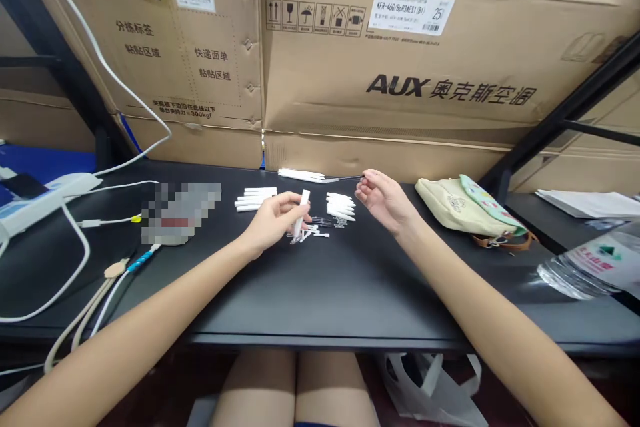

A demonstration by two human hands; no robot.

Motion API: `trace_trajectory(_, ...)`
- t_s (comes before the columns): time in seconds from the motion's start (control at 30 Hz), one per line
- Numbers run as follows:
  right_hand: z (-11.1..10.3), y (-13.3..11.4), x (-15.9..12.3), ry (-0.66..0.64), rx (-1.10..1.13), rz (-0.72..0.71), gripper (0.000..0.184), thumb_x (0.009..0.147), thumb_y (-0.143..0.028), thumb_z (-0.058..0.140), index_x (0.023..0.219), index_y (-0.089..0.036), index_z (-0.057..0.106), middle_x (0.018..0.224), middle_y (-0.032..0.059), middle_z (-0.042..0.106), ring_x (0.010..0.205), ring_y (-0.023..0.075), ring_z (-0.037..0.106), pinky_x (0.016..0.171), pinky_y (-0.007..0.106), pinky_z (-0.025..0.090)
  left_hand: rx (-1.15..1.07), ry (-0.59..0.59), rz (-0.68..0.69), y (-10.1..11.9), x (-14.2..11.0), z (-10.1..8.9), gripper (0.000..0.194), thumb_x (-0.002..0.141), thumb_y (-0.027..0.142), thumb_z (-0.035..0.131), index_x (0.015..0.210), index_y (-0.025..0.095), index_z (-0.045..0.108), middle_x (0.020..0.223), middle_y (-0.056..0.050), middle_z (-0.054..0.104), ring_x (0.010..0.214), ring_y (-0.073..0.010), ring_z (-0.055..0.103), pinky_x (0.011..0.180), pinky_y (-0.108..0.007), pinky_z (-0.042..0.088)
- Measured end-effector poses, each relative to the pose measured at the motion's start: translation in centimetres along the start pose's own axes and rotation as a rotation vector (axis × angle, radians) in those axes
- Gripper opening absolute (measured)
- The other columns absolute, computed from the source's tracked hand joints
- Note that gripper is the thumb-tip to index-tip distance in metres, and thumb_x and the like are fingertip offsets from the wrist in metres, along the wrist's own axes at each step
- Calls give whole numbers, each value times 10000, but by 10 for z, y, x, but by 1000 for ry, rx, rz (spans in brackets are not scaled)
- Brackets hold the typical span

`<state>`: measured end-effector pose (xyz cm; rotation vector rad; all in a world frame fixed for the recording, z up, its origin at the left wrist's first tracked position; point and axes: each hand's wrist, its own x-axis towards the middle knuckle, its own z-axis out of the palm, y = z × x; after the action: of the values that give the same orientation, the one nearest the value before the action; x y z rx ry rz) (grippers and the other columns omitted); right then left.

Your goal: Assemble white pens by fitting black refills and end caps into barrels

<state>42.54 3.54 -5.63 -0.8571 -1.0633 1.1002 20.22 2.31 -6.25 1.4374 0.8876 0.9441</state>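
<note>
Above black tabletop [320,293], left hand [274,221] grips slim white tube [303,203]; right hand [385,197] pinches thin dark rod [351,178].

My tabletop [320,287] is black. At twelve o'clock, the cartons [320,73] are brown with black print and white labels [411,12]. Toward two o'clock, my pouch [447,205] is cream, its flap [493,203] pale green with multicoloured spots. At three o'clock, the clear bottle [595,261] bears a white label with red and green print. Toward ten o'clock, my power strip [47,203] is white, on a blue surface [50,161].
</note>
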Motion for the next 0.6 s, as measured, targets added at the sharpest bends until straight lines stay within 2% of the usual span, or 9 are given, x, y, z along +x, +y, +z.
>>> trace_trajectory(0.07,0,1,-5,15,13,15,300,618,-433,764,699,-191,606,562,-49,527,514,62,505,537,196,473,28,-114,-30,-1,-1,3,321,697,402,680,871,141,612,731,-45,656,621,-144,618,530,-242,487)
trace_trajectory(0.13,2,2,-7,17,-27,-5,322,631,-462,751,678,-173,616,530,-39,531,464,60,484,467,193,446,53,-172,-38,-2,-2,6,320,692,387,687,878,133,627,735,-53,658,623,-143,613,529,-237,484)
trace_trajectory(0.33,6,0,-8,36,-51,-87,352,612,-483,758,640,-161,618,493,-30,556,428,68,488,433,199,447,126,-199,-21,-4,-2,7,327,698,364,683,920,125,665,741,-57,663,598,-122,581,509,-217,464)
trace_trajectory(0.47,12,3,-16,-64,-137,-77,355,653,-497,724,643,-157,624,488,-24,566,417,76,498,446,216,458,187,-246,-20,-4,-3,6,328,709,369,671,931,128,685,730,-61,669,583,-120,578,483,-202,443)
trace_trajectory(0.6,20,7,-24,-256,-234,39,359,671,-508,703,713,-156,644,559,4,623,473,103,560,524,248,496,198,-273,-10,-6,-3,6,327,698,375,679,925,140,695,703,-62,669,562,-131,583,470,-215,441)
